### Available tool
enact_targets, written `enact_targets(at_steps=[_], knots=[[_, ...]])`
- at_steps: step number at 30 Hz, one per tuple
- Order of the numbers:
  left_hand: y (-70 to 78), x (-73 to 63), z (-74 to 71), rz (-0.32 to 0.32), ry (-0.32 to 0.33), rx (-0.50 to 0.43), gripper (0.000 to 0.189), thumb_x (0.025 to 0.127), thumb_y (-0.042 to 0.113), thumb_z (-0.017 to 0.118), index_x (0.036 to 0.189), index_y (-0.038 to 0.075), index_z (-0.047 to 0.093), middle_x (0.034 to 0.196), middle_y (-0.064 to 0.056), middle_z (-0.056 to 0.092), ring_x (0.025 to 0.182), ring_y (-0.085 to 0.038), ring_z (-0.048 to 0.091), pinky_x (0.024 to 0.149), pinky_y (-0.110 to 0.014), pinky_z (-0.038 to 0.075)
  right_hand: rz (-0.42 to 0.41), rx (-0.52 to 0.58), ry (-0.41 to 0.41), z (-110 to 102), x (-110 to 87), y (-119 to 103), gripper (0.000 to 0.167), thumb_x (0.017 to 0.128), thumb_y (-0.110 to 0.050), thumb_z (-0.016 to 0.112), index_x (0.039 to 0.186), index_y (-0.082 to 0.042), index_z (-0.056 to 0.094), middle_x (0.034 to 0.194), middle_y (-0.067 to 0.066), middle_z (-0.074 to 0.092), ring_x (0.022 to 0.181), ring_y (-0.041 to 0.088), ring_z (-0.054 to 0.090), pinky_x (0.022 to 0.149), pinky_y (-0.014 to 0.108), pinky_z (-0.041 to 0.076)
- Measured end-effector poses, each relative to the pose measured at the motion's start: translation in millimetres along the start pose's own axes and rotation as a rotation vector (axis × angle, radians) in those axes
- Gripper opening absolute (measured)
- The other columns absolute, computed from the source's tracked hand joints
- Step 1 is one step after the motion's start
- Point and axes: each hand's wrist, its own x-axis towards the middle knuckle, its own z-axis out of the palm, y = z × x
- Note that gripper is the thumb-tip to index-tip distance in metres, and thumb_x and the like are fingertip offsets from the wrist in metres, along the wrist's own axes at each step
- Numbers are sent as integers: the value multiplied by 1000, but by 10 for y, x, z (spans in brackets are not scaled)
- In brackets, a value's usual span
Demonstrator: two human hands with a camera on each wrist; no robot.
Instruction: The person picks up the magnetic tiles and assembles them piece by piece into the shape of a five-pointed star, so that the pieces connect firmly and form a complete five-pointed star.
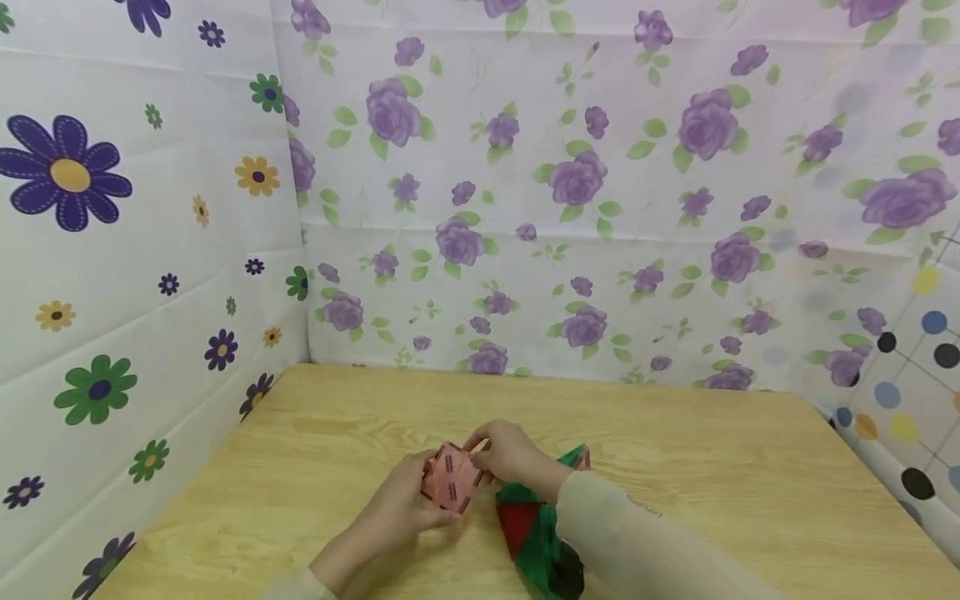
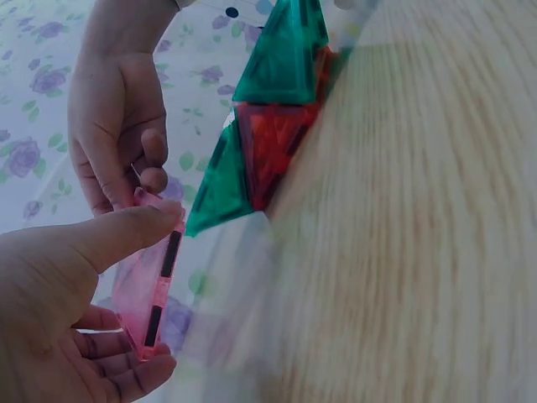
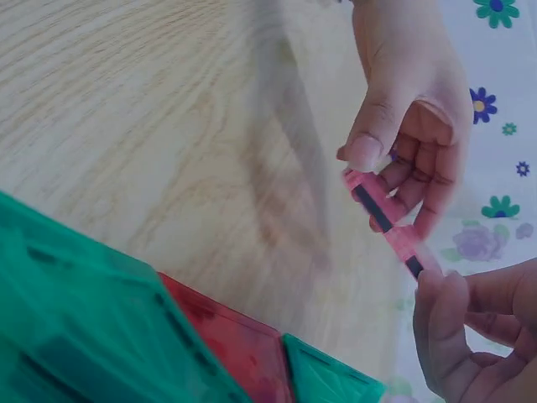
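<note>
Both of my hands hold a pink translucent magnetic tile piece (image 1: 452,477) with dark magnet strips, raised over the table. My left hand (image 1: 401,500) grips it between thumb and fingers from the left. At its other end, my right hand (image 1: 512,454) pinches a corner, best seen in the right wrist view, where the pink piece (image 3: 382,210) appears edge-on. Under my right forearm stands a structure of magnetic tiles, with green tiles (image 1: 536,557) around a red triangle (image 1: 516,525). The forearm hides part of it.
The wood-grain table (image 1: 337,425) lies under everything. A purple-rose cloth (image 1: 525,208) hangs behind it, a flower-patterned cloth (image 1: 150,333) at the left and a dotted cloth (image 1: 900,392) at the right. A dark part (image 1: 567,573) shows at the structure's near end.
</note>
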Motion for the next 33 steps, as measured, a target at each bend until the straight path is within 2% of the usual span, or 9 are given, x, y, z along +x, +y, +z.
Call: enact_targets(at_steps=[2, 6, 10, 15, 19, 24, 31, 33], knots=[[28, 4, -19, -18, -3, -54, 85, 76, 31, 81, 142, -2, 39, 122, -16, 55, 104, -24, 56, 81, -34, 53, -5, 14, -7, -35, -12, -12, 18, 94, -3, 57, 107, -4, 69, 68, 8, 66, 60, 30, 66, 54, 37, 56], [83, 15, -52, -52, 16, -168, 64, 88, 26, 70, 138, -2, 42, 106, -10, 60, 88, -15, 56, 66, -21, 49, -29, 7, -10, -135, -23, -11, 19, 96, -4, 55, 107, -5, 70, 70, 9, 66, 51, 16, 58, 55, 37, 56], [119, 41, -71, -86, 76, -286, 42, 95, 16, 60, 131, -1, 50, 99, -11, 63, 80, -13, 58, 63, -23, 50, -59, -9, -21, -228, -20, -25, 20, 97, -5, 53, 107, -6, 70, 71, 9, 64, 50, 13, 53, 55, 37, 55], [101, 64, -88, -133, 112, -426, 27, 96, 9, 57, 121, -1, 56, 90, -13, 65, 71, -13, 59, 59, -28, 52, -118, -17, -74, -308, 2, -41, 21, 97, -2, 51, 108, -6, 69, 72, 10, 63, 52, 19, 55, 56, 38, 54], [61, 45, -91, -123, 76, -506, 22, 94, 8, 59, 111, -5, 58, 89, -13, 65, 71, -11, 60, 59, -24, 51, -182, -57, -125, -348, 14, -50, 21, 97, -2, 52, 109, -5, 69, 79, 11, 66, 51, 17, 51, 52, 31, 51], [40, 20, -62, -129, 8, -615, 28, 91, 12, 65, 107, -10, 58, 88, -7, 66, 74, -10, 64, 63, -22, 53, -230, -116, -161, -374, 24, -52, 18, 96, -3, 53, 105, -6, 69, 86, 12, 70, 48, 11, 43, 51, 26, 47], [68, -6, 44, -121, -4, -714, 26, 89, 2, 65, 105, -17, 56, 84, -4, 67, 73, -9, 67, 72, -34, 59, -221, -150, -209, -384, 52, -12, 17, 97, -4, 53, 100, -7, 70, 85, 9, 67, 53, 14, 46, 52, 26, 45], [76, -28, 86, -135, -5, -751, 24, 88, -2, 64, 103, -18, 56, 83, -3, 67, 73, -11, 67, 75, -37, 59, -215, -144, -233, -369, 64, 5, 18, 97, -4, 53, 98, -6, 70, 83, 9, 66, 52, 14, 48, 52, 25, 43]])
